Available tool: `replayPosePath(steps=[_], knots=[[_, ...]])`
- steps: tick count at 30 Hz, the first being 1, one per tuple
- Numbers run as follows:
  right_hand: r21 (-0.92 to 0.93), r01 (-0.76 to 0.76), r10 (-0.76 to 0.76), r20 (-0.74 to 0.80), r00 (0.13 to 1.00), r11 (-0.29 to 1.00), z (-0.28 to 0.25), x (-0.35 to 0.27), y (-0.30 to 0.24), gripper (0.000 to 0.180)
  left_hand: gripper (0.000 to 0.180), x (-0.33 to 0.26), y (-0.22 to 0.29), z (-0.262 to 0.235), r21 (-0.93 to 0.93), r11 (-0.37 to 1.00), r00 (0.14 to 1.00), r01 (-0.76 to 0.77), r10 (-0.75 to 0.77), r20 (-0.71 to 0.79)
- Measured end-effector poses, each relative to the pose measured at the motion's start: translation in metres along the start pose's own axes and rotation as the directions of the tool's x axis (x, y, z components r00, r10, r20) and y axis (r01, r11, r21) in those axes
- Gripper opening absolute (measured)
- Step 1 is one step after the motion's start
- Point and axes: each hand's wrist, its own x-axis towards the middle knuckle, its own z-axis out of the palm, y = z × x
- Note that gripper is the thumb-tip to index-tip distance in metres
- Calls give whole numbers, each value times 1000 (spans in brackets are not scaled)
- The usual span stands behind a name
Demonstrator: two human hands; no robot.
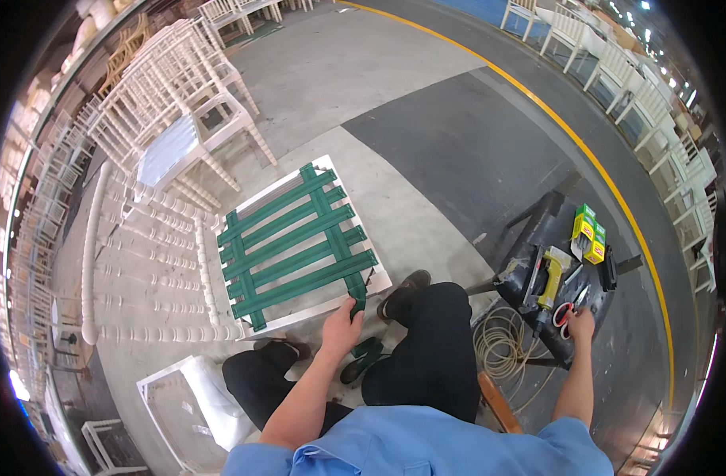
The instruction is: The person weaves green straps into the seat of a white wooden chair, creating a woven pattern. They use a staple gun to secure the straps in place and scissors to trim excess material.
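A white chair with spindle back (pixel 153 333) lies with its seat frame (pixel 383 274) facing up. Dark green webbing straps (pixel 288 218) run across the seat, with two more crossing them. My left hand (pixel 341 327) grips the loose end of a green strap at the seat's near right corner. At the right, my right hand (pixel 580 324) closes on red-handled scissors (pixel 562 316) on a black worktop (pixel 549 214); the fingers partly cover them. Beside the scissors lies a yellow staple gun (pixel 550 284).
Small yellow-and-green boxes (pixel 588 234) stand on the worktop. A coiled pale hose (pixel 502 341) hangs below it. More green webbing (pixel 363 358) lies between my feet. White chairs (pixel 184 119) stand at the far left, others (pixel 617 63) along the right. A white frame (pixel 172 397) sits near my left.
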Motion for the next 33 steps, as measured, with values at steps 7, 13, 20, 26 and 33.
replayPosePath(steps=[7, 13, 20, 26, 33], knots=[[124, -168, 165, 31, 986, 978, 3, -10, 6, 81, 48, 12, -4, -3, -72, 997, 999, 23, -25, -20], [476, -299, 119, 372, 920, 827, 6, -5, 2, 53, 39, 21, -12, -11, -326, 939, 991, 107, -74, 112], [893, -186, -227, 298, 927, 410, -37, -62, -61, 54, 29, 31, -19, -63, -811, 328, 872, 484, -107, 477], [483, 792, -918, 69, 391, 374, -19, -112, -242, 67, 26, 57, -10, -78, -843, 336, 905, 420, -83, 417], [125, 988, -900, 413, -139, -95, 43, -153, -385, 62, 26, 55, -13, -79, -860, 338, 919, 382, -39, 393]])
